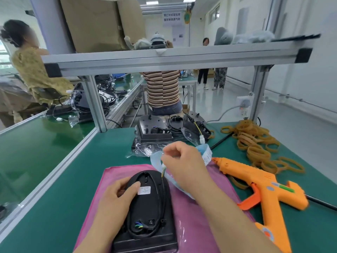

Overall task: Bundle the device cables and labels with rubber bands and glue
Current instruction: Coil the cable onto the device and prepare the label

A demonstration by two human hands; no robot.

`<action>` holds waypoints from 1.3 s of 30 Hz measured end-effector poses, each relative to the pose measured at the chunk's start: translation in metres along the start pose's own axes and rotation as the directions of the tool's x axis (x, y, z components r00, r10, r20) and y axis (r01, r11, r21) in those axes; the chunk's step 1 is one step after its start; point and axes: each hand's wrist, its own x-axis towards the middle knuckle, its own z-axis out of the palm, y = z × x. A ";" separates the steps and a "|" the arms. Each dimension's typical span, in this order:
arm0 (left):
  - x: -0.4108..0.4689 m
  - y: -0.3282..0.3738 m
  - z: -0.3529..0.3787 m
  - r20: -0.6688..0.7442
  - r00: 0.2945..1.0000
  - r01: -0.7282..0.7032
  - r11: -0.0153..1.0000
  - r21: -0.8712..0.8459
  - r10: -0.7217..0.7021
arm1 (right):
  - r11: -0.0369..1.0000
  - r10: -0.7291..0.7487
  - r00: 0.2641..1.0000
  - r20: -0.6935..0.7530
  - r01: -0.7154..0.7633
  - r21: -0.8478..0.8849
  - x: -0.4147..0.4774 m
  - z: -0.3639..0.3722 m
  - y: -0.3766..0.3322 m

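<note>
A black device (145, 212) lies face down on a pink cloth (198, 209), its black cable (165, 203) looped along its back and a white sticker (144, 190) near the top. My left hand (116, 196) rests on the device's left side, thumb beside the sticker. My right hand (182, 161) is above the device's far end, fingers curled and pinching the cable's wire end by a pale blue label strip (207, 154). An orange glue gun (262, 189) lies to the right. A heap of tan rubber bands (255, 141) sits behind it.
More black devices in clear bags (160, 132) are stacked at the far middle of the green mat. An aluminium frame post (95, 105) and shelf stand beyond. A power socket (244, 105) hangs on the right post. Other people work at neighbouring benches.
</note>
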 end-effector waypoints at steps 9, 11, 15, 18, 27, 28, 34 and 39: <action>-0.003 0.003 -0.001 -0.056 0.998 -0.007 1.000 0.020 0.008 | 0.647 0.141 0.967 -0.213 -0.253 -0.719 0.092 -0.116 0.027; -0.001 0.003 -0.001 -0.050 0.999 -0.003 1.000 0.015 0.003 | 0.444 0.253 0.930 -0.265 -0.356 -0.822 0.102 -0.139 0.046; -0.001 0.005 -0.001 -0.061 0.998 0.025 1.000 0.015 -0.024 | 0.217 0.418 0.842 -0.340 -0.456 -0.863 0.105 -0.171 0.079; -0.002 0.008 0.000 -0.080 0.996 0.037 0.999 0.005 -0.036 | 0.150 0.509 0.807 -0.300 -0.426 -0.892 0.103 -0.181 0.097; -0.001 0.014 0.000 -0.105 0.994 0.036 0.999 0.012 -0.034 | 0.554 0.148 0.973 -0.178 -0.231 -0.800 0.103 -0.157 0.111; -0.001 0.015 0.000 -0.109 0.994 0.035 0.999 0.010 -0.034 | 0.611 0.098 0.979 -0.177 -0.200 -0.766 0.104 -0.153 0.108; 0.000 0.018 0.001 -0.108 0.993 0.049 0.998 0.042 -0.044 | 0.582 0.158 0.985 -0.066 -0.147 -0.800 0.108 -0.137 0.101; -0.001 0.026 -0.006 -0.145 0.989 0.017 0.997 0.072 -0.006 | 0.710 0.116 0.983 -0.145 -0.184 -0.680 0.103 -0.143 0.089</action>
